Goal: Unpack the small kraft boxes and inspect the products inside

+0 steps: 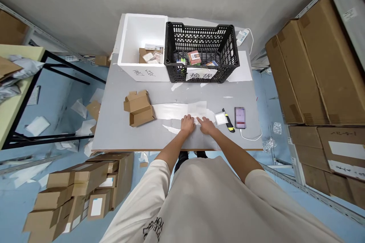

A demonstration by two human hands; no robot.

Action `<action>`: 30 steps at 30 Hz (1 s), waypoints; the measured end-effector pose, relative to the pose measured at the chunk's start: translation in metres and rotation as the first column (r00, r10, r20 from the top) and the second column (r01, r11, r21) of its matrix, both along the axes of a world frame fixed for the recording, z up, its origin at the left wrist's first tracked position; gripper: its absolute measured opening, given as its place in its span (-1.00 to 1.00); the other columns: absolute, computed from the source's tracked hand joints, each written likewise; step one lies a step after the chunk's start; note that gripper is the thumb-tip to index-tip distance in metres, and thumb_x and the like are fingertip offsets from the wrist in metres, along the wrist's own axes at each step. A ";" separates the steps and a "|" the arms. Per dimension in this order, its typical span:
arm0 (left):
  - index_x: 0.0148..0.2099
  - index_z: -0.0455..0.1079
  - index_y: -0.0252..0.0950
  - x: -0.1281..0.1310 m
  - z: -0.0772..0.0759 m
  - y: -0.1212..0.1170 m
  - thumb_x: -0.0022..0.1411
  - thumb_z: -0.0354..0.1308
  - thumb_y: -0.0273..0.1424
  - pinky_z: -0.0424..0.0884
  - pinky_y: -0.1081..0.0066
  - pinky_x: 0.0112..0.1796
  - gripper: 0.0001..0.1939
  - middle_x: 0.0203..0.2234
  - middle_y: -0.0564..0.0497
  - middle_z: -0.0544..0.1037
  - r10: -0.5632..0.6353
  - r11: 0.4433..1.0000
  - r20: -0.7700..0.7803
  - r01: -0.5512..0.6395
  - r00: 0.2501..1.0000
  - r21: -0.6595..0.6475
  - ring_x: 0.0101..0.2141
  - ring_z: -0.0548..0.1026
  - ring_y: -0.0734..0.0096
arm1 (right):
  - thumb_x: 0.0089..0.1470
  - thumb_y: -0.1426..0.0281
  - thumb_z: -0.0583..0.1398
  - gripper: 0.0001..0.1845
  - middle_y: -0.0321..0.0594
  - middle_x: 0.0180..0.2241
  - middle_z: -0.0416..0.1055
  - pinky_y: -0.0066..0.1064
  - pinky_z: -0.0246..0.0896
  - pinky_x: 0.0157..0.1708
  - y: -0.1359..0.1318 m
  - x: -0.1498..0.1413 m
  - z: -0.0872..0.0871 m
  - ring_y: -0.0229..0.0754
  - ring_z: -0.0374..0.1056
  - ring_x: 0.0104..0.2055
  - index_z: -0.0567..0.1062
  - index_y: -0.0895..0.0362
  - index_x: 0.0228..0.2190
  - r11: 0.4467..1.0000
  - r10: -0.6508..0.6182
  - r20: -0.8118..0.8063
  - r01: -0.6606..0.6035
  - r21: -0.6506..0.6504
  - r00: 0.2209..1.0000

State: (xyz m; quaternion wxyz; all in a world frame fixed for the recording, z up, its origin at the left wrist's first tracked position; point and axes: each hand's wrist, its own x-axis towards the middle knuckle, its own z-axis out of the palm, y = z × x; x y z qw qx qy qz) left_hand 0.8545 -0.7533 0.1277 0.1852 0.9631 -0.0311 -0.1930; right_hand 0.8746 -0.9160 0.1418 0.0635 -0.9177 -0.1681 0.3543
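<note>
Both of my hands rest on a long white paper strip [173, 111] that lies across the grey table [119, 129]. My left hand [187, 124] is curled with its fingertips pressed onto the paper's near edge. My right hand [207, 125] lies beside it, fingers pointing left and pinching the same paper. An opened small cardboard box [138, 108] sits at the strip's left end. A small white packet [221, 118], a black and yellow utility knife [228, 120] and a phone [240, 117] on a white cable lie just right of my right hand.
A white foam box [134, 64] and a black plastic crate [225, 51], both holding small packages, stand at the table's far side. Stacked cartons [76, 193] sit on the floor at lower left. Large cartons [313, 68] fill shelving at right. Paper scraps litter the floor.
</note>
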 end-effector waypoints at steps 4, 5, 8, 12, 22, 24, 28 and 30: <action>-0.09 0.46 -0.28 0.000 0.000 -0.002 0.27 0.02 -0.44 0.26 0.06 0.03 -0.77 -0.03 -0.24 0.38 0.045 0.999 0.006 -0.045 0.999 -0.027 0.06 0.29 -0.03 | 0.17 0.37 0.12 -0.19 0.06 0.31 0.07 -0.11 0.15 0.07 0.002 -0.002 -0.001 0.19 0.12 0.22 -0.03 -0.04 0.38 1.000 -0.002 0.002 0.002 -0.010 1.000; -0.11 0.46 -0.28 0.001 0.001 -0.003 0.26 0.03 -0.44 0.26 0.06 0.03 -0.78 -0.04 -0.23 0.39 0.067 0.997 0.005 -0.067 0.998 -0.035 0.05 0.30 -0.02 | 0.17 0.37 0.12 -0.18 0.05 0.31 0.06 -0.12 0.15 0.07 0.002 -0.003 -0.001 0.19 0.12 0.23 -0.03 -0.04 0.39 1.000 -0.005 0.003 0.005 -0.012 1.000; -0.17 0.46 -0.26 0.001 0.003 0.002 0.25 0.06 -0.40 0.28 0.10 0.00 -0.82 -0.09 -0.20 0.43 0.187 0.980 -0.007 -0.187 0.982 -0.065 0.01 0.35 0.02 | 0.16 0.37 0.12 -0.17 0.05 0.32 0.04 -0.11 0.16 0.07 0.002 -0.003 -0.001 0.19 0.12 0.23 -0.04 -0.05 0.39 1.000 -0.002 0.004 0.002 -0.021 1.000; -0.20 0.45 -0.24 -0.004 0.002 0.027 0.23 0.06 -0.37 0.27 0.13 -0.01 -0.84 -0.11 -0.17 0.47 0.443 0.894 -0.044 -0.445 0.896 -0.050 0.00 0.39 0.04 | 0.16 0.39 0.11 -0.16 0.06 0.33 0.01 -0.09 0.16 0.07 0.002 -0.004 -0.002 0.21 0.10 0.25 -0.06 -0.03 0.39 1.000 -0.002 -0.001 0.002 -0.021 1.000; -0.15 0.42 -0.25 -0.023 0.008 0.063 0.23 0.06 -0.39 0.23 0.11 0.00 -0.83 -0.07 -0.19 0.48 0.526 0.850 -0.112 -0.523 0.843 0.053 0.02 0.39 0.02 | 0.20 0.40 0.03 -0.18 0.03 0.34 -0.01 -0.15 0.14 0.08 0.004 -0.003 0.008 0.15 0.07 0.26 -0.15 -0.03 0.40 0.997 0.031 -0.032 -0.033 -0.073 0.999; -0.04 0.37 -0.26 -0.027 0.018 0.059 0.27 0.01 -0.40 0.23 0.09 0.03 -0.76 -0.04 -0.21 0.45 0.409 0.912 0.021 -0.409 0.912 0.035 0.03 0.38 0.03 | 0.21 0.40 0.03 -0.20 0.02 0.32 0.02 -0.16 0.12 0.09 0.005 -0.003 0.008 0.14 0.10 0.24 -0.13 -0.04 0.40 0.996 0.035 -0.021 -0.036 -0.083 0.999; 0.06 0.33 -0.24 -0.025 0.030 0.044 0.27 -0.02 -0.49 0.24 0.16 0.09 -0.68 0.06 -0.16 0.40 -0.166 0.978 0.178 0.185 0.970 -0.096 0.09 0.35 0.11 | 0.20 0.41 0.04 -0.28 0.03 0.28 0.10 -0.12 0.05 0.14 0.008 -0.001 0.007 0.14 0.12 0.22 0.05 0.00 0.36 0.997 0.049 0.063 -0.045 -0.065 0.997; 0.12 0.29 -0.25 -0.017 0.029 0.036 0.24 -0.03 -0.54 0.26 0.21 0.11 -0.60 0.16 -0.16 0.34 -0.308 0.932 0.184 0.335 0.933 -0.137 0.12 0.33 0.16 | 0.19 0.40 0.06 -0.33 0.04 0.31 0.06 -0.10 0.02 0.15 0.012 0.000 0.005 0.15 0.08 0.24 0.14 0.06 0.32 0.998 0.055 0.117 -0.051 -0.030 0.992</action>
